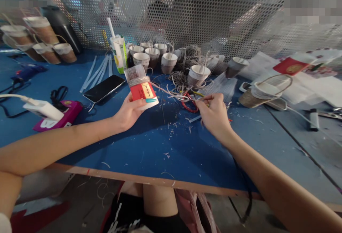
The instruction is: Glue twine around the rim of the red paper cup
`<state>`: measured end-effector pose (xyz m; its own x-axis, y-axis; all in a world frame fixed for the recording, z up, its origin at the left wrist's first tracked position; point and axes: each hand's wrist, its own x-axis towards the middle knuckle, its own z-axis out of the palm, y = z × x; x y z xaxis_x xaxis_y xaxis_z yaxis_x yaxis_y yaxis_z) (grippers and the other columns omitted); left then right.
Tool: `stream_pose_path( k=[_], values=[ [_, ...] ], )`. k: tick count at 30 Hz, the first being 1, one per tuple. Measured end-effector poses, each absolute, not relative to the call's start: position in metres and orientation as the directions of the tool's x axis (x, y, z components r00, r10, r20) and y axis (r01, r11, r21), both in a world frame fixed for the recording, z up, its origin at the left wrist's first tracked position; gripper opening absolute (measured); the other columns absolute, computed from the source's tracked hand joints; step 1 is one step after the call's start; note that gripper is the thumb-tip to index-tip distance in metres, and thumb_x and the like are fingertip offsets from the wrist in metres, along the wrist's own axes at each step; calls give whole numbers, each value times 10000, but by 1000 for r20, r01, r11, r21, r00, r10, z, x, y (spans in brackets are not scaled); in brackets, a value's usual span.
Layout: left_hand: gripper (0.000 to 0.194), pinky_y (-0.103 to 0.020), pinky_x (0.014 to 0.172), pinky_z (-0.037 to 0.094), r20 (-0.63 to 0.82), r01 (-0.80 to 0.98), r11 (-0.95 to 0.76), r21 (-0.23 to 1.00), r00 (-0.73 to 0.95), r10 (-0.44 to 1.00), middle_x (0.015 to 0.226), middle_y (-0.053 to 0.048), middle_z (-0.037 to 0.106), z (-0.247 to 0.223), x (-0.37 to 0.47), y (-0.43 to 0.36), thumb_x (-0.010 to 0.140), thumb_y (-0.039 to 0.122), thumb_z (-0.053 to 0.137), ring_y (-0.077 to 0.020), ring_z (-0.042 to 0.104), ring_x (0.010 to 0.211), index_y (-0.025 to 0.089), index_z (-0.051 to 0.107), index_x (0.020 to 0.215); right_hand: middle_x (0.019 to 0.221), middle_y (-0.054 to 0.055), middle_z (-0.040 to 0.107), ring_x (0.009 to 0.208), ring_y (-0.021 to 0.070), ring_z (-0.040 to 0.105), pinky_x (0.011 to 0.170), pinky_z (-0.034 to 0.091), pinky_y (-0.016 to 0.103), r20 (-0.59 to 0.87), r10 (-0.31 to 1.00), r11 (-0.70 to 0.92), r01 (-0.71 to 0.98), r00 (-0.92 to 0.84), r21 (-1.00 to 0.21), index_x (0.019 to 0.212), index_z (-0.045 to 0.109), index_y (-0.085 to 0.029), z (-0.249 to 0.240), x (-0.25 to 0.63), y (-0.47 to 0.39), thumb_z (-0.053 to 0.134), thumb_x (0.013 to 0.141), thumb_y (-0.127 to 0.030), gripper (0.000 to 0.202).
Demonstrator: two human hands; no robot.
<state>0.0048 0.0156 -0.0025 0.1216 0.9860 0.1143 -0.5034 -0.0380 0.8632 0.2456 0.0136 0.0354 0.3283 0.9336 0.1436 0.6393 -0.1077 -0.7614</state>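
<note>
My left hand (127, 110) is wrapped around a small cup (136, 91) with a red and yellow label, tilted above the blue table. Its top end is pale and ribbed, and pale cord is wound just below that. From the winding a length of cord (164, 91) stretches right toward my right hand (215, 113). The fingertips of that hand are pinched together, apparently on the cord, though the exact grip is hard to make out. Red loops (187, 105), which look like scissor handles, lie on the table just left of my right hand.
Several small pots (169, 63) with cord handles stand behind, beside a tangle of grey cord (191, 56). A black phone (104, 89), a drink carton (118, 53) and a purple power strip (73, 109) lie leftward. A handled basket (248, 97) sits right. Perforated metal (171, 15) closes the back.
</note>
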Motion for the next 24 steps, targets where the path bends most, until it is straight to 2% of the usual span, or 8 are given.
stream_pose_path(
  k=[3,7,9,12,14,18,21,24],
  values=[
    [704,-397,905,534,103,-497,-17,868,146,984,914,-16,722,-1,6,14,592,215,767,-226,674,927,239,564,1266,978,113,639,553,148,558,582,488,370,335,921,90,731,197,-676,977,429,-216,37,246,7,618,809,-302,267],
    [747,-356,815,555,51,-518,56,854,189,981,863,0,719,2,6,9,528,191,778,-195,673,824,236,579,1247,1288,140,594,475,81,521,531,491,327,351,925,354,675,-147,-648,1217,447,-225,37,243,4,654,809,-341,472],
    [722,-353,809,555,64,-529,41,848,178,982,868,-3,720,2,6,9,529,192,768,-194,673,821,233,590,1228,1178,106,670,487,98,552,538,490,315,303,915,400,693,-266,-600,1155,529,-214,38,243,7,670,798,-308,396],
    [649,-373,854,548,96,-534,-41,845,75,993,879,-13,716,0,6,13,552,210,760,-203,674,852,225,607,1182,867,64,725,549,144,607,576,499,316,315,909,404,760,-272,-509,864,642,-200,47,249,13,674,802,-283,109],
    [572,-377,874,539,89,-528,-83,845,-14,996,872,-14,705,-1,6,16,562,221,760,-201,669,866,219,619,1116,742,51,708,546,158,618,563,509,319,342,917,374,743,-206,-555,760,675,-200,58,257,15,687,801,-311,119],
    [449,-370,910,519,79,-523,-122,844,-102,992,877,2,681,-1,6,20,528,180,777,-181,650,883,212,606,943,515,15,618,437,158,575,489,496,331,292,956,241,641,-27,-729,745,732,-178,79,273,16,734,748,-334,156],
    [449,-390,926,515,65,-530,-109,841,-102,993,884,-2,677,0,7,18,500,146,793,-194,646,898,208,598,900,612,34,657,526,157,584,545,509,353,330,944,272,605,-16,-748,713,719,-212,83,282,19,740,730,-297,89],
    [463,-427,947,508,62,-523,-84,848,-60,996,928,-25,686,1,8,16,520,160,795,-234,652,960,207,605,940,872,69,686,761,205,611,639,542,389,405,909,384,567,-96,-729,717,706,-270,81,286,22,739,732,-324,65]
  ],
)
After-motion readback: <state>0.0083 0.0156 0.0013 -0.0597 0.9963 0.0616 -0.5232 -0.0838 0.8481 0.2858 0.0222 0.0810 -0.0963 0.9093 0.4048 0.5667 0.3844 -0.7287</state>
